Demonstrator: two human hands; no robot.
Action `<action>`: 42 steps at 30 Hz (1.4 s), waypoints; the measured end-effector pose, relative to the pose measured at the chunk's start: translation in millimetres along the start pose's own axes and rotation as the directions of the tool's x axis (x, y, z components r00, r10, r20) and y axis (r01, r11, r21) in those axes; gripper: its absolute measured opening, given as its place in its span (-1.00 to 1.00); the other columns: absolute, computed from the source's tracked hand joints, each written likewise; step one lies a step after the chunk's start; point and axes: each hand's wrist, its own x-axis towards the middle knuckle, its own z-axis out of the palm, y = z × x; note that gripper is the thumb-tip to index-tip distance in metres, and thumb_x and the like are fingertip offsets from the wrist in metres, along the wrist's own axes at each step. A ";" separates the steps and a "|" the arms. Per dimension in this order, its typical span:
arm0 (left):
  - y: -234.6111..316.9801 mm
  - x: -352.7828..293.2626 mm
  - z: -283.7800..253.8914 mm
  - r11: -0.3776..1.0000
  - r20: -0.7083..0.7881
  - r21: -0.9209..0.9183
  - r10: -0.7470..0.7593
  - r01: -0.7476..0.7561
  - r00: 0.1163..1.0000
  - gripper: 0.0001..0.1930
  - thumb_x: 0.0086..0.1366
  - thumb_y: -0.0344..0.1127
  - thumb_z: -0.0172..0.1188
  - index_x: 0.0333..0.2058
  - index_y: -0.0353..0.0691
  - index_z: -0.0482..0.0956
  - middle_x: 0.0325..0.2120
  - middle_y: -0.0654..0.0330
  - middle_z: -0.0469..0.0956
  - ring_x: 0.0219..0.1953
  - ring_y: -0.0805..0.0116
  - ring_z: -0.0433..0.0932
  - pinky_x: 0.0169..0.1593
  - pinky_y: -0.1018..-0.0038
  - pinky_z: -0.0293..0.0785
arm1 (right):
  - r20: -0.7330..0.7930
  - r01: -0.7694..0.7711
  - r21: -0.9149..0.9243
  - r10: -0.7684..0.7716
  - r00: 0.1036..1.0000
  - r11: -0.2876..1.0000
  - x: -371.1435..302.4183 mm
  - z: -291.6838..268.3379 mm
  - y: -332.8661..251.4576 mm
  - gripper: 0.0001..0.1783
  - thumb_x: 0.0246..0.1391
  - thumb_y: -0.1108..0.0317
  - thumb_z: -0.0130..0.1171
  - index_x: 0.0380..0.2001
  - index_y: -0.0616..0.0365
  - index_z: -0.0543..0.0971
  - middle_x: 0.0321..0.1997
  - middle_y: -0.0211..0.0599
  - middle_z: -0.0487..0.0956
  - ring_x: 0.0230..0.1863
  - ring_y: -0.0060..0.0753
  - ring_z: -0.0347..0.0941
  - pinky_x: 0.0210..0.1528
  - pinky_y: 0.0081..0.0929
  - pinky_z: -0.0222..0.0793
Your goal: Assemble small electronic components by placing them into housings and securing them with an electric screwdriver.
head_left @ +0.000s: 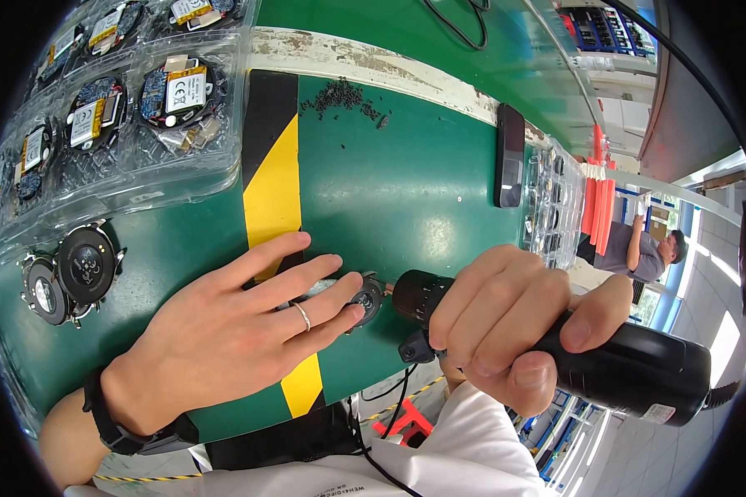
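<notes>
The right grip [506,327] is closed around the black electric screwdriver [638,364], while the left grip [224,323] lies spread, fingertips over the round watch part [372,300] on the green surface [406,190]. With only light fingers steadying it, the part could skid or turn under a sideways push. The bit seems to meet its rim, though contact is hard to tell; a slip might scratch it or catch a fingertip.
</notes>
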 end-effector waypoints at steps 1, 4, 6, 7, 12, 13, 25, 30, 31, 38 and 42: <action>0.0 0.3 0.4 1.000 -0.001 0.000 -0.001 0.001 1.000 -0.54 0.10 -0.35 0.24 0.03 0.08 0.71 0.12 0.42 0.54 0.18 0.36 0.49 0.36 0.25 0.38 | -0.015 0.006 -0.005 -0.006 1.000 1.000 -0.7 0.6 -0.7 -0.68 0.24 0.50 0.08 -0.09 0.08 0.17 -0.68 -0.32 0.46 -0.74 -0.47 0.38 -0.68 -0.49 0.47; -0.5 0.5 1.4 1.000 -0.009 0.002 0.008 -0.008 1.000 -0.54 0.10 -0.35 0.24 0.03 0.07 0.71 0.12 0.42 0.54 0.19 0.36 0.49 0.36 0.25 0.38 | -0.031 0.013 -0.002 -0.013 0.999 1.000 -0.3 0.1 -1.1 -0.69 0.24 0.50 0.08 -0.11 0.09 0.17 -0.68 -0.32 0.46 -0.74 -0.47 0.37 -0.69 -0.49 0.47; -0.1 0.2 1.6 1.000 -0.010 -0.003 0.001 -0.001 1.000 -0.54 0.10 -0.35 0.24 0.03 0.07 0.71 0.12 0.42 0.54 0.19 0.36 0.49 0.36 0.25 0.38 | -0.039 0.015 0.011 -0.014 0.999 1.000 0.4 -1.0 -1.4 -0.69 0.24 0.50 0.08 -0.11 0.10 0.16 -0.68 -0.31 0.45 -0.74 -0.46 0.37 -0.69 -0.49 0.46; 0.1 0.2 1.5 1.000 -0.010 -0.009 -0.004 0.004 1.000 -0.54 0.10 -0.35 0.24 0.03 0.06 0.71 0.13 0.42 0.54 0.19 0.36 0.49 0.36 0.25 0.38 | -0.038 0.015 0.013 -0.014 0.999 1.000 0.5 -1.1 -1.6 -0.69 0.24 0.50 0.08 -0.11 0.10 0.16 -0.68 -0.31 0.45 -0.74 -0.46 0.37 -0.69 -0.49 0.46; 0.0 -0.4 1.0 1.000 -0.010 -0.019 -0.002 0.002 1.000 -0.57 0.11 -0.35 0.25 0.01 0.03 0.71 0.13 0.40 0.53 0.19 0.36 0.49 0.35 0.24 0.40 | -0.027 0.034 0.017 -0.034 0.999 0.999 -0.1 -2.5 -2.8 -0.69 0.25 0.49 0.07 -0.09 0.10 0.17 -0.67 -0.31 0.45 -0.74 -0.47 0.37 -0.70 -0.50 0.45; -0.2 -0.1 1.2 1.000 -0.010 -0.019 -0.001 0.001 1.000 -0.57 0.11 -0.35 0.25 0.01 0.03 0.71 0.13 0.40 0.53 0.19 0.36 0.49 0.35 0.24 0.40 | -0.024 0.034 0.022 -0.033 0.999 0.999 -0.4 -3.0 -3.1 -0.69 0.25 0.49 0.06 -0.07 0.11 0.18 -0.67 -0.31 0.46 -0.74 -0.47 0.37 -0.70 -0.50 0.45; -3.6 1.7 -2.0 0.989 -0.059 -0.117 -0.094 0.087 0.994 -0.72 0.03 -0.32 0.38 -0.21 0.05 0.71 -0.01 0.29 0.58 0.11 0.19 0.54 0.19 0.28 0.52 | 0.045 0.066 0.247 -0.080 0.996 0.967 1.1 -5.8 7.0 -0.48 0.37 0.04 0.12 0.15 0.14 0.22 -0.62 -0.24 0.52 -0.75 -0.44 0.42 -0.72 -0.54 0.49; -4.7 -0.2 2.7 0.994 -0.096 -0.106 -0.037 0.027 0.995 -0.68 0.01 -0.35 0.42 -0.19 0.09 0.72 -0.09 0.31 0.56 0.06 0.19 0.55 0.16 0.31 0.55 | 0.005 0.109 0.236 -0.113 0.994 0.966 -2.7 -0.2 8.0 -0.49 0.42 -0.03 0.02 0.17 0.12 0.24 -0.62 -0.23 0.52 -0.76 -0.44 0.42 -0.77 -0.55 0.45; -3.0 -0.6 4.1 0.995 -0.119 -0.092 -0.037 0.027 0.992 -0.67 0.02 -0.35 0.42 -0.18 0.10 0.73 -0.11 0.32 0.56 0.05 0.20 0.55 0.15 0.31 0.55 | 0.009 0.108 0.236 -0.113 0.994 0.966 -2.8 0.5 8.9 -0.49 0.42 -0.03 0.02 0.17 0.12 0.24 -0.62 -0.23 0.52 -0.76 -0.44 0.42 -0.77 -0.55 0.45; -2.0 -2.7 7.7 0.993 -0.156 -0.111 -0.052 0.035 0.986 -0.64 0.05 -0.36 0.42 -0.12 0.13 0.74 -0.14 0.33 0.55 0.03 0.22 0.55 0.16 0.31 0.55 | 0.059 -0.053 0.239 0.040 0.997 0.970 -4.5 -3.4 -1.4 -0.76 0.48 0.10 -0.10 0.02 -0.05 0.25 -0.52 -0.11 0.54 -0.68 -0.20 0.42 -0.66 -0.26 0.42; -1.7 -1.8 7.4 0.992 -0.156 -0.123 -0.055 0.035 0.986 -0.66 0.06 -0.35 0.41 -0.13 0.11 0.75 -0.15 0.33 0.55 0.03 0.22 0.55 0.17 0.29 0.55 | 0.051 0.060 0.206 -0.072 0.996 0.977 -1.9 -2.0 9.9 -0.52 0.42 -0.08 0.01 0.04 0.10 0.25 -0.61 -0.23 0.52 -0.76 -0.43 0.41 -0.79 -0.53 0.43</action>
